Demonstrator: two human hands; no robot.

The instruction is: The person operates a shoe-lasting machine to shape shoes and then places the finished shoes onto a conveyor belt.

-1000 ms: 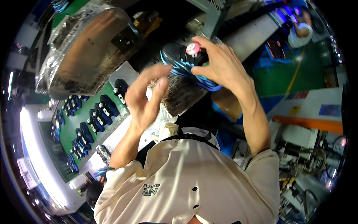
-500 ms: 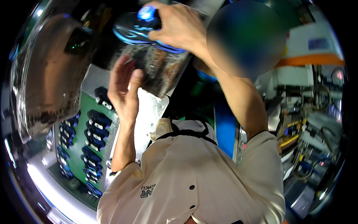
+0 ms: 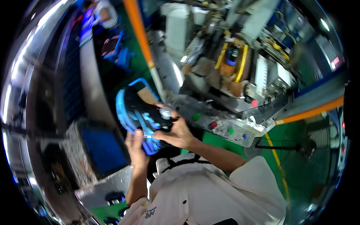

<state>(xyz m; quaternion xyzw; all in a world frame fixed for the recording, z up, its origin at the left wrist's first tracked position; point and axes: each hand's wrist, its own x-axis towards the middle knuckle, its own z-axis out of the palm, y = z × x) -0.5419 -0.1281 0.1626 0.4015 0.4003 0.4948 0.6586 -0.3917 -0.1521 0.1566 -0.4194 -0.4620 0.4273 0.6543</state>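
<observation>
A black shoe [image 3: 140, 114] with a bright blue sole is held in front of me, tilted, its sole edge toward the left. My right hand [image 3: 178, 133] grips it at the collar, where a shiny round part [image 3: 165, 112] sticks out by the fingers. My left hand [image 3: 137, 148] is closed on the lower end of the sole, thumb along its side. Motion blurs the shoe slightly, and the fingers behind it are hidden.
Ahead on the right stands a machine with a panel of coloured buttons [image 3: 213, 125] and another shoe [image 3: 232, 56] between yellow bars. A worn box with a blue panel [image 3: 105, 150] is on the left. Beyond sits a co-worker [image 3: 105, 15]. A fan [image 3: 307, 148] stands right.
My view has swung right, from the bench to the machine. The shoe has come down closer to my body, and my left hand, formerly free and open, has taken hold of it.
</observation>
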